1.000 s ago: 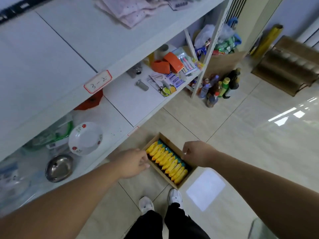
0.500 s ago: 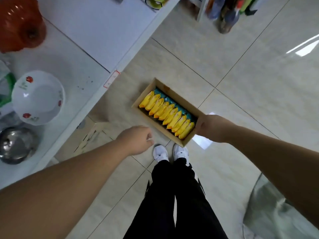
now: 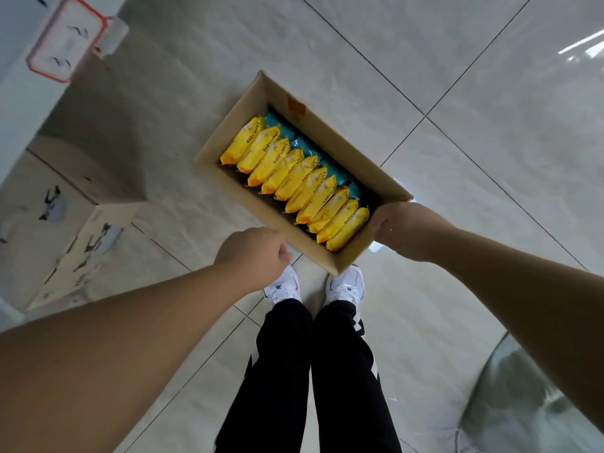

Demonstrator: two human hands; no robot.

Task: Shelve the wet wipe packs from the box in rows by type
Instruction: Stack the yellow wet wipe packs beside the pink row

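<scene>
The box (image 3: 228, 125) is sitting low by the person's shoes (image 3: 284, 286) – I cannot tell if it is touching the floor. The right hand (image 3: 402, 228) is gripping its short end, fingers curled on the rim. The left hand (image 3: 253, 253) is making a fist beside the near corner, holding nothing. The yellow packs (image 3: 294, 178) and blue packs (image 3: 305, 147) are looking soft, light and slippery – best pinched round the middle. A carton (image 3: 65, 230) is crowding the left side.

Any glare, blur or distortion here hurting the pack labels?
Head view: glare streaks the floor at top right; the red-framed shelf label at top left is blurred, unreadable; wide-angle stretch swells both forearms; the yellow packs are sharp, BABY WIPES legible.
</scene>
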